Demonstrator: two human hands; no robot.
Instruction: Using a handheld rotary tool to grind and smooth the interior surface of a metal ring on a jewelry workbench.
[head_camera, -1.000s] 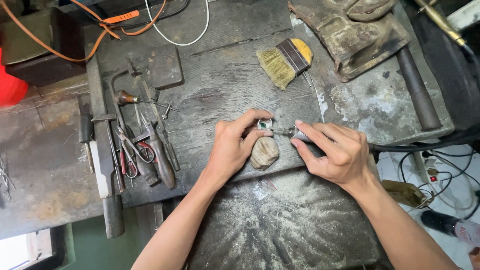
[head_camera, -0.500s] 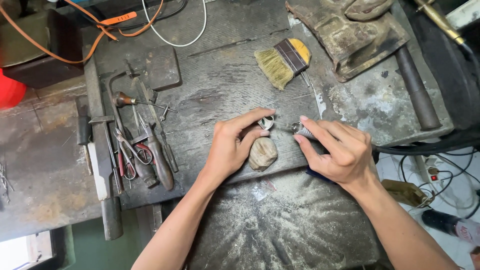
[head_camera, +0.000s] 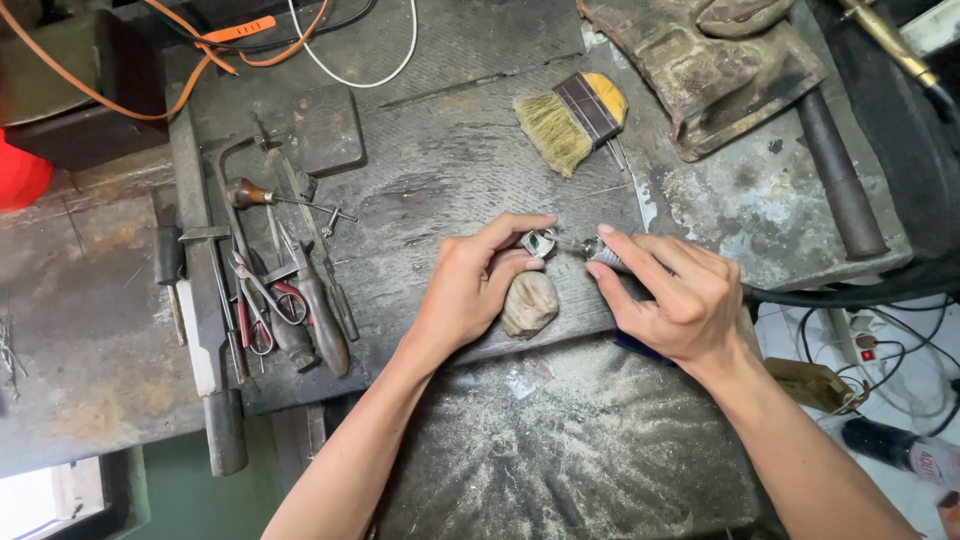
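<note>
- Two hands barely shifted since a second ago: left hand (head_camera: 468, 295) still pinches the small green-stoned ring (head_camera: 538, 242) above the rounded peg (head_camera: 529, 304).
- Right hand (head_camera: 672, 300) stays clenched on the rotary handpiece (head_camera: 603, 254), its tip at the ring; work continues on the counter (head_camera: 440, 180).

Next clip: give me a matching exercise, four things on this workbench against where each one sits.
Things:
1. small silver ring with a green stone
2. straw-bristled brush with a yellow handle
3. red-handled pliers
4. rotary handpiece with a black hose

Places:
A. among the tools at the bench's left
B. in the right hand
C. pinched in the left hand
D. lying above the hands

Pairs: 1-C, 2-D, 3-A, 4-B
</note>
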